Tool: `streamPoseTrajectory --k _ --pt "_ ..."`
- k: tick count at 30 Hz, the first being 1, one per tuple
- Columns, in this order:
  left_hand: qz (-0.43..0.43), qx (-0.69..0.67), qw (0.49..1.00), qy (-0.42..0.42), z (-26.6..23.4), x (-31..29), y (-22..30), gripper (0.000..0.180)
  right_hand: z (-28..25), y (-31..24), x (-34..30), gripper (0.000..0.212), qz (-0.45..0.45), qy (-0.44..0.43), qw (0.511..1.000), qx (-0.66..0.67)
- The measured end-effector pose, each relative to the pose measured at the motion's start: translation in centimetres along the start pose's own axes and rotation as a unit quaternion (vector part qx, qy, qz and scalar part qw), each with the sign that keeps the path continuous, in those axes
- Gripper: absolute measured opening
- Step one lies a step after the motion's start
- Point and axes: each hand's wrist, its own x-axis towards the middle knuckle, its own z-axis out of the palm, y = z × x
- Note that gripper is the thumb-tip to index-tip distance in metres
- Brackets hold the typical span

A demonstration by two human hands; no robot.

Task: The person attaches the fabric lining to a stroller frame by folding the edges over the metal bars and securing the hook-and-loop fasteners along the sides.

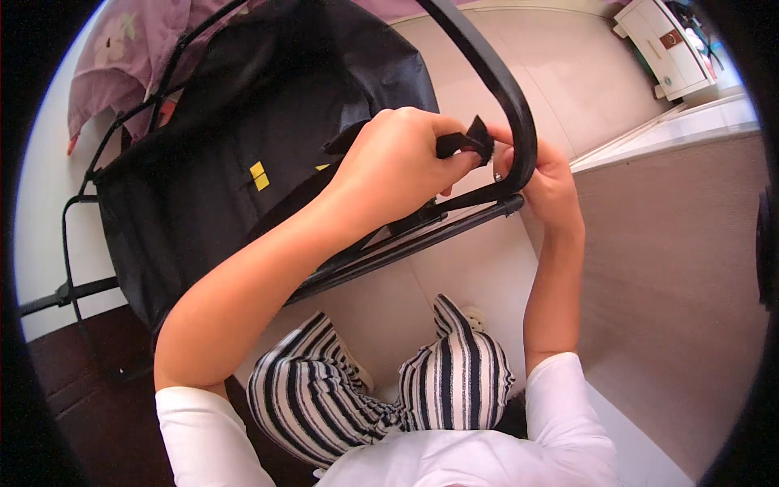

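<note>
My left hand (410,154) is closed on a black fabric strap (461,146), pinching it beside a curved black metal tube (519,122). On the tube's other side, my right hand (545,177) reaches round toward the strap's end. Its fingers are partly hidden behind the tube, so what they grip cannot be made out. The tube belongs to a frame that carries a large black fabric bag (211,138). A small yellow tag (259,176) shows on the bag. Below my hands runs a straight black bar (406,252) of the same frame.
A purple flowered cloth (122,61) hangs behind the bag at the far left. To my right stands a wooden panel (649,235) with a pale top edge. A small white cabinet (667,53) is at the far right, on the tiled floor (560,65).
</note>
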Motion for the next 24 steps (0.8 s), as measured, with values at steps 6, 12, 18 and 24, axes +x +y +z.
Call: streamPoseTrajectory --k 6,12,18,24 --pt "0.055 -0.010 0.998 0.032 0.7 0.8 -0.1 0.024 -1.0 1.4 0.7 0.018 -0.050 -0.013 0.995 0.084" --pt "0.016 -0.080 0.996 -0.025 0.1 0.1 0.5 0.029 -0.8 1.1 -0.6 0.031 -0.074 0.039 0.994 0.068" --pt "0.001 -0.090 0.996 -0.013 0.4 0.9 0.1 0.029 -1.5 -0.2 2.5 0.032 -0.061 -0.142 0.987 -0.049" --pt "0.021 -0.160 0.987 0.003 0.6 0.6 -0.4 0.026 -0.4 -0.2 2.3 0.019 -0.116 -0.039 0.986 -0.111"
